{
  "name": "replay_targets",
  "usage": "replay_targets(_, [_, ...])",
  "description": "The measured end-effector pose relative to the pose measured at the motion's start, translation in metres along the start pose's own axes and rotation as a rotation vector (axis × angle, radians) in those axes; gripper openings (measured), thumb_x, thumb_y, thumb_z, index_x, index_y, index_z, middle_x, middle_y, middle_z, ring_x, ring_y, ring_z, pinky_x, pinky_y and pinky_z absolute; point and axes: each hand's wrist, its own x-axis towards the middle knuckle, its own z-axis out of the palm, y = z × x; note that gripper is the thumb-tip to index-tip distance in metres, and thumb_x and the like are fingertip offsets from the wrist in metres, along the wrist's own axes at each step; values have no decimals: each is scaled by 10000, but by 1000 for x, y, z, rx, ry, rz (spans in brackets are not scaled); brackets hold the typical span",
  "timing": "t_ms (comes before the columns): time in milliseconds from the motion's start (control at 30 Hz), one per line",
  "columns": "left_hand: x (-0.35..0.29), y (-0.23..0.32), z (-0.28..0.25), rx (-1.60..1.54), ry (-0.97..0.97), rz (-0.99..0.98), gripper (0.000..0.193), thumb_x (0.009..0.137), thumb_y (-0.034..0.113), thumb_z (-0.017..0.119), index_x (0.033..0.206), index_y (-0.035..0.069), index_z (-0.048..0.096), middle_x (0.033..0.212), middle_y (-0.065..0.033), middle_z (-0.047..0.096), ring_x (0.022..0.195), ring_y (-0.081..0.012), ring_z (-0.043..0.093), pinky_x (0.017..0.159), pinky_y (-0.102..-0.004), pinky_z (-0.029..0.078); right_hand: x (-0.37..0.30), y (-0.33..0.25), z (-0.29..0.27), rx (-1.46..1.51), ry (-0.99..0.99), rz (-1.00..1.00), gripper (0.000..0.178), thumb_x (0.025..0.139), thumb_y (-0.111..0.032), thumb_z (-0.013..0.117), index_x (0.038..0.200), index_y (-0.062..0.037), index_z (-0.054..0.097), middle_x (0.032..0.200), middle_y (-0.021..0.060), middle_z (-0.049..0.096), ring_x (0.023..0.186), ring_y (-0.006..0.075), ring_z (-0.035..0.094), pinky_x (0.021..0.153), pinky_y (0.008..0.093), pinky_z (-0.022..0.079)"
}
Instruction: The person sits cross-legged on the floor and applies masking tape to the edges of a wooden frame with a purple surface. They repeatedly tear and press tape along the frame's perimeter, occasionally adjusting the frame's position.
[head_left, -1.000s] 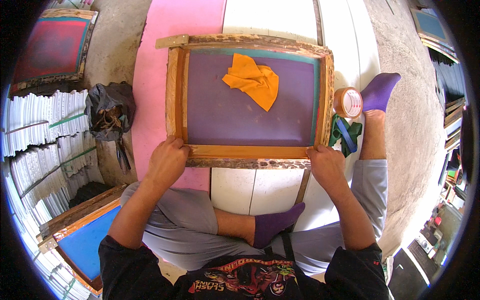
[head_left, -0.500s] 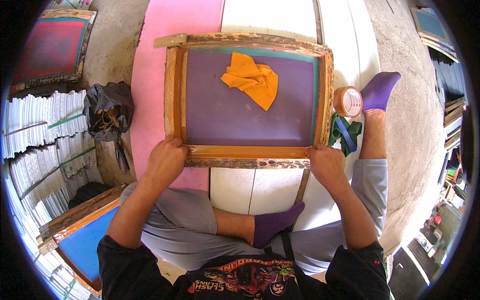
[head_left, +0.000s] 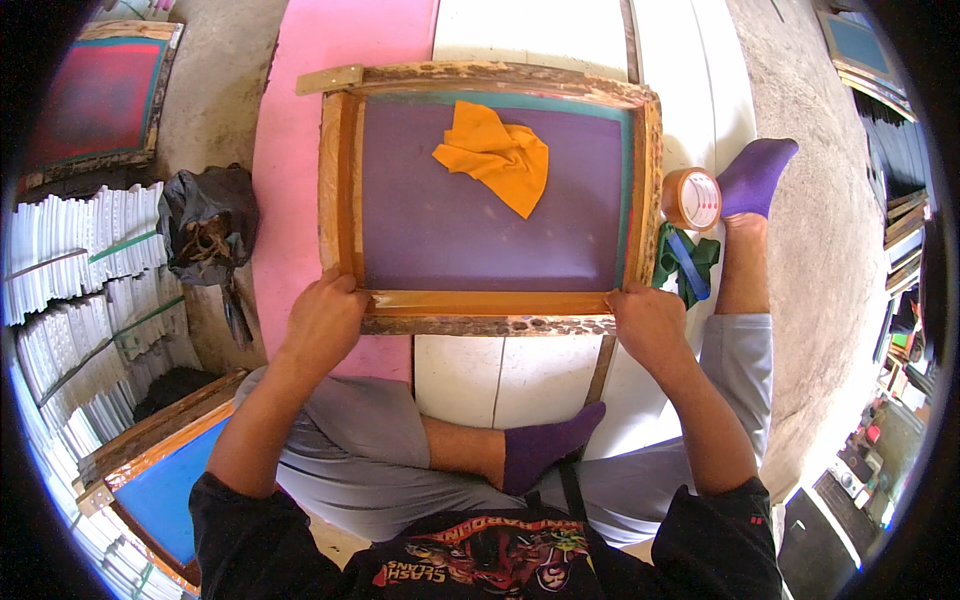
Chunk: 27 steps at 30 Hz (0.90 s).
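A wooden screen-printing frame (head_left: 640, 200) with a purple mesh (head_left: 490, 250) lies in front of me. A strip of shiny brown packing tape (head_left: 490, 302) runs along its near inner side. My left hand (head_left: 325, 318) pinches the strip's left end at the near left corner. At the near right corner my right hand (head_left: 647, 318) is closed on the other end. Both thumbs and fingertips press close to the wood, partly hiding the tape's ends. An orange cloth (head_left: 495, 160) rests crumpled on the far half of the mesh.
Right of the frame are a brown tape roll (head_left: 692, 198) and a dark green cloth with a blue strip (head_left: 688, 265). A black plastic bag (head_left: 208, 225) and stacked white papers (head_left: 85, 245) stand left. Other screens, one blue (head_left: 175, 490) and one red (head_left: 90, 100), flank me.
The whole view has shifted slightly, so the frame and hands appear a little further left. Both hands keep their places at the near corners.
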Motion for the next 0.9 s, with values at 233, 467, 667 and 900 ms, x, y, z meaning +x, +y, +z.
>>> replay_targets(233, [0,1,-2,13,3,5,221,791,37,668,975,63,787,957,-153,710,1039,-344,663,903,-455,570,2,-2,-5,-3,-33,2,156,861,-139,646,899,-92,789,850,137,733,819,325,765,692,472,607])
replay_targets(467, [1,1,1,23,83,32,152,767,17,676,864,24,794,885,-131,694,996,-302,670,871,-392,587,4,0,-4,-14,-56,5,145,852,-129,660,899,-93,792,874,150,730,807,330,767,690,469,611])
replay_targets(667, [4,-2,1,30,-5,19,209,790,44,686,958,71,807,953,-147,720,1049,-329,669,922,-427,575,6,1,-1,-8,-62,16,131,817,-139,688,862,-72,791,859,164,735,809,341,768,698,480,607])
replay_targets(900, [7,-1,-3,40,-69,-9,216,787,45,692,964,92,807,970,-162,726,1075,-351,672,943,-455,569,9,0,-1,-27,-56,4,125,818,-134,686,832,-63,789,816,165,748,776,339,770,688,480,606])
